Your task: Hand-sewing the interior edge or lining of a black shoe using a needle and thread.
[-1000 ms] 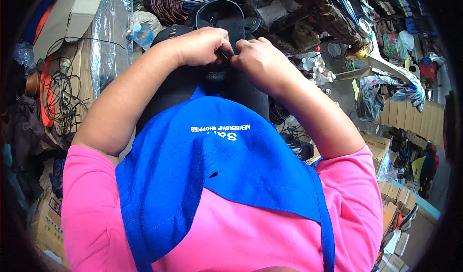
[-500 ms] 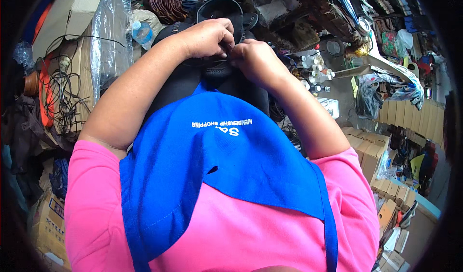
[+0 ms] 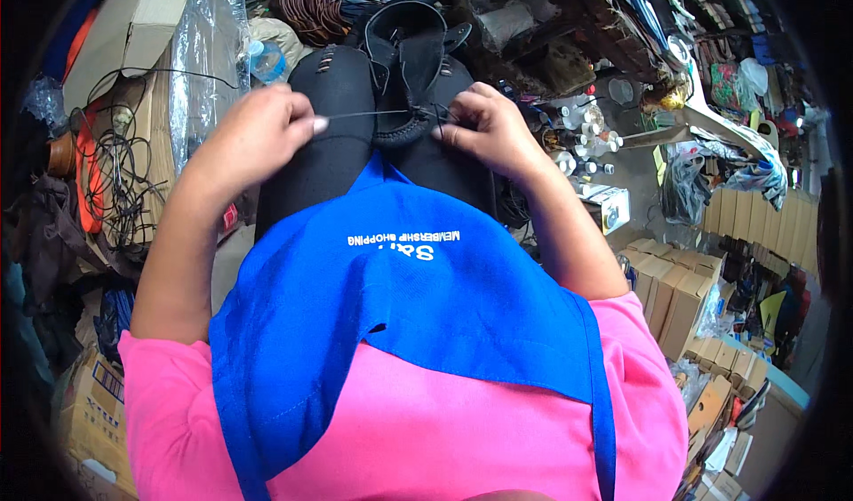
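Note:
A black leather shoe (image 3: 420, 64) rests between my thighs, its toe toward me and its open collar at the far end. From its toe area a thin thread (image 3: 366, 113) stretches taut to the left. My left hand (image 3: 262, 132) is closed in a pinch on that thread, above my left thigh. Close beside the shoe's right side, my right hand (image 3: 490, 128) is closed, thumb against fingers. A dark strand shows at its fingertips, by the shoe's edge; how it is gripped is hard to make out.
A coil of brown cord (image 3: 311, 8) lies beyond my knees. To the left are a plastic bottle (image 3: 266, 60), tangled black cable (image 3: 120, 181) and cardboard. Several small bottles (image 3: 582, 132) stand on the right, near stacked boxes (image 3: 675, 283).
My hands have parted from close together over the shoe. The left has pulled left and nearer, drawing the thread out; the right has shifted slightly right. More of the shoe shows.

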`<move>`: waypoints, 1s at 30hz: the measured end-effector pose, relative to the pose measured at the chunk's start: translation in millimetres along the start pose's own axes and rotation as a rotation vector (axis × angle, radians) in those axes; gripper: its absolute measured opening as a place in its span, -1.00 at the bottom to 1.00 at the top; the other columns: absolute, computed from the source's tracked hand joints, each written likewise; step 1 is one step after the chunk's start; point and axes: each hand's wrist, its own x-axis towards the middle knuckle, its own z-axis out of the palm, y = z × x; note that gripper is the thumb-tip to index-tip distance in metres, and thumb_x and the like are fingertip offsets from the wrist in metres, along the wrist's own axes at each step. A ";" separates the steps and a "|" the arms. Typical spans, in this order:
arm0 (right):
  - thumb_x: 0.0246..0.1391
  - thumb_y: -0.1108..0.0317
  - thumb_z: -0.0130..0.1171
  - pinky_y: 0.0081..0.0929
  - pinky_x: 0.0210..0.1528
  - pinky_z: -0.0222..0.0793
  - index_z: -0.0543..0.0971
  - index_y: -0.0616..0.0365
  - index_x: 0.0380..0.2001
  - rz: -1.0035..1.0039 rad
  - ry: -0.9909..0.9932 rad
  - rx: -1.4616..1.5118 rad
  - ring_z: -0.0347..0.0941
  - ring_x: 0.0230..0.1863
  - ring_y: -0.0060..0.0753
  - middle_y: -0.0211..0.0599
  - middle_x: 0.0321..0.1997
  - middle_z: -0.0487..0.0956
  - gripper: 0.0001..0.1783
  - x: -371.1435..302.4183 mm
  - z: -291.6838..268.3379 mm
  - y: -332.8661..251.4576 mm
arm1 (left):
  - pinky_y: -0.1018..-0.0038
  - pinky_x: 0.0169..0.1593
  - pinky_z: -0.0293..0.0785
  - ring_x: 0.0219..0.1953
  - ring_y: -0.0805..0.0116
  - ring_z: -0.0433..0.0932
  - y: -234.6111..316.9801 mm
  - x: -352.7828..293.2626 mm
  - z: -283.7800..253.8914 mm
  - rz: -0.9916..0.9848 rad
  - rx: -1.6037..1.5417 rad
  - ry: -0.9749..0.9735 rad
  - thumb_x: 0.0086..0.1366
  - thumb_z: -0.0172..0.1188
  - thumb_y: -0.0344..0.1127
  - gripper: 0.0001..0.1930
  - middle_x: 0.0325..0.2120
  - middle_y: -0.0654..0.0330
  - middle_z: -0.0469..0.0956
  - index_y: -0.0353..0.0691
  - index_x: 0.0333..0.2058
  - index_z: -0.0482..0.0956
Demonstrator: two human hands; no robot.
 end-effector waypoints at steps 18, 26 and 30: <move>0.31 0.06 -0.19 -0.39 -0.42 0.16 0.23 0.02 -0.68 0.268 0.169 1.683 -0.01 -0.70 -0.54 -0.48 -0.75 0.11 -0.52 -5.6 22.2 -2.5 | 0.53 -0.43 0.12 -0.74 0.57 -0.06 -8.5 67.6 27.3 -0.049 -2.050 0.216 0.40 -0.09 -0.14 -0.55 -0.79 0.43 0.00 0.01 -0.72 0.12; 0.27 0.08 -0.15 -0.38 -0.41 0.17 0.16 0.00 -0.74 0.305 0.223 1.531 -0.02 -0.70 -0.51 -0.47 -0.79 0.05 -0.50 -12.2 10.1 7.6 | 0.53 -0.42 0.14 -0.75 0.57 -0.05 -39.6 51.2 24.1 -0.059 -1.943 0.185 0.41 -0.11 -0.17 -0.59 -0.78 0.43 -0.02 0.01 -0.68 0.15; 0.27 0.07 -0.10 -0.27 -0.24 0.32 0.26 0.03 -0.69 0.311 0.156 1.555 0.15 -0.66 -0.44 -0.43 -0.73 0.18 -0.53 -11.1 11.6 20.2 | 0.51 -0.32 0.28 -0.72 0.54 0.09 -60.8 45.9 38.9 0.033 -1.961 0.212 0.42 -0.14 -0.15 -0.62 -0.73 0.39 0.24 -0.04 -0.63 0.23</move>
